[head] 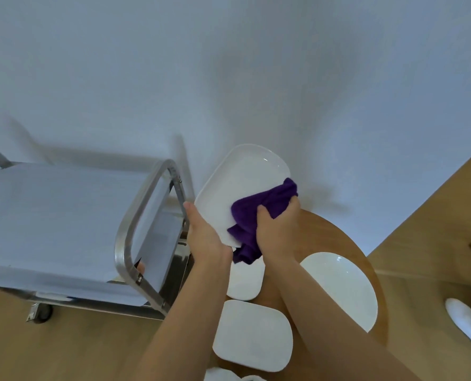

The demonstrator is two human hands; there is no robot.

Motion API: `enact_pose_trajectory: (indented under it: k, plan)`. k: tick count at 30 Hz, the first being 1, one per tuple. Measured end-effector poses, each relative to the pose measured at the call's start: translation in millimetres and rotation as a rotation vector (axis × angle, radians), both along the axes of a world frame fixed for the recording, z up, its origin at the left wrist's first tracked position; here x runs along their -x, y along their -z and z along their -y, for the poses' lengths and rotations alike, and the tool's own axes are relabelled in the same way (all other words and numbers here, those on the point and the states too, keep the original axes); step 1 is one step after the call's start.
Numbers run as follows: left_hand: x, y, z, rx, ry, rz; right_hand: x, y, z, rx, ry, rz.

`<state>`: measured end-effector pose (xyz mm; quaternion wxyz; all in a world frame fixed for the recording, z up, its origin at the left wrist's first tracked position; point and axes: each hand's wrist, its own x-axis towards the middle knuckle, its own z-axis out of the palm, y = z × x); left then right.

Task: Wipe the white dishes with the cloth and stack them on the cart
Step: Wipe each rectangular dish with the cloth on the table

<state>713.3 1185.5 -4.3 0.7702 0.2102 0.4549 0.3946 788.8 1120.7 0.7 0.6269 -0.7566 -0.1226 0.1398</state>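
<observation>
The left hand (204, 237) grips the smooth oblong white plate (237, 185), its long axis tilted up and away above the round wooden table (338, 243); the right hand (277, 229) clutches the fuzzy purple cloth (256, 213) against it.

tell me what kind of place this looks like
Probably a restaurant or dining room during service prep: a steel cart on wheels, white dishes laid on a round wooden table, and wood flooring by a plain wall.

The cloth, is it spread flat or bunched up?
Bunched: the cloth is crumpled in the right hand, pressed against the plate.
</observation>
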Motion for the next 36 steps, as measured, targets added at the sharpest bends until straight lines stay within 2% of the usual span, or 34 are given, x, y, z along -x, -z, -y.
enact_pose_trajectory:
  k: [3,5,7,10,12,15,19,21,25,28,32,34,36]
  plan:
    - [8,3,0,-0.128,0.074,0.024,-6,-3,7,-0.062,-0.114,-0.105]
    - [23,8,-2,-0.244,0.172,-0.09,-21,-6,14,-0.046,-0.21,-0.054]
    - [35,2,-12,-0.273,0.287,-0.158,-35,-13,20,0.027,-0.326,0.058]
    - [40,-19,-37,-0.15,0.492,0.018,-43,-20,21,0.138,-0.554,0.188]
    - [39,-35,-47,-0.056,0.528,0.105,-42,-23,18,0.169,-0.628,0.233]
    - [34,-42,-52,-0.012,0.522,0.211,-39,-23,15,0.171,-0.593,0.341]
    - [28,-42,-50,-0.037,0.413,0.31,-29,-6,22,0.218,-0.542,0.425]
    - [24,-41,-46,-0.054,0.344,0.318,-20,5,27,0.17,-0.476,0.368]
    - [15,-31,-30,-0.048,0.191,0.267,0,16,25,-0.089,-0.21,0.08]
    - [7,-26,-19,-0.025,0.132,0.307,5,20,21,-0.153,-0.086,-0.053]
    - [12,-23,-24,-0.128,0.273,0.27,-24,8,33,-0.214,-0.137,-0.276]
    - [26,-22,-38,-0.188,0.4,0.247,-47,-4,44,-0.137,-0.221,-0.25]
    - [41,-23,-56,-0.157,0.533,0.192,-66,-15,54,-0.031,-0.345,-0.145]
